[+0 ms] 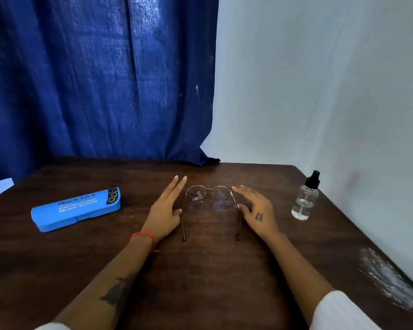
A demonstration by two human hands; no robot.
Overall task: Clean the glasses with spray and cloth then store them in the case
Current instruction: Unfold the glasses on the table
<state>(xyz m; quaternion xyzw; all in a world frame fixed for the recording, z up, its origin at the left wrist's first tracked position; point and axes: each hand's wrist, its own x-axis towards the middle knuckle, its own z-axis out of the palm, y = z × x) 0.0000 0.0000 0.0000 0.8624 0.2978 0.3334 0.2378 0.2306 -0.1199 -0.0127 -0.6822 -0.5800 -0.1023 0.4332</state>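
Thin metal-framed glasses (209,194) lie on the dark wooden table (212,270), temples unfolded and pointing toward me. My left hand (166,209) rests just left of the left temple, fingers straight and apart, thumb touching or almost touching the temple. My right hand (254,207) hovers at the right temple, fingers spread, holding nothing. A blue glasses case (75,208) lies shut at the left. A clear spray bottle (305,198) with a black nozzle stands at the right. No cloth is visible.
A dark blue curtain (100,79) hangs behind the table on the left, a pale wall on the right. A whitish scuffed patch (389,282) marks the table near its right edge. The table's right edge runs close beside the bottle.
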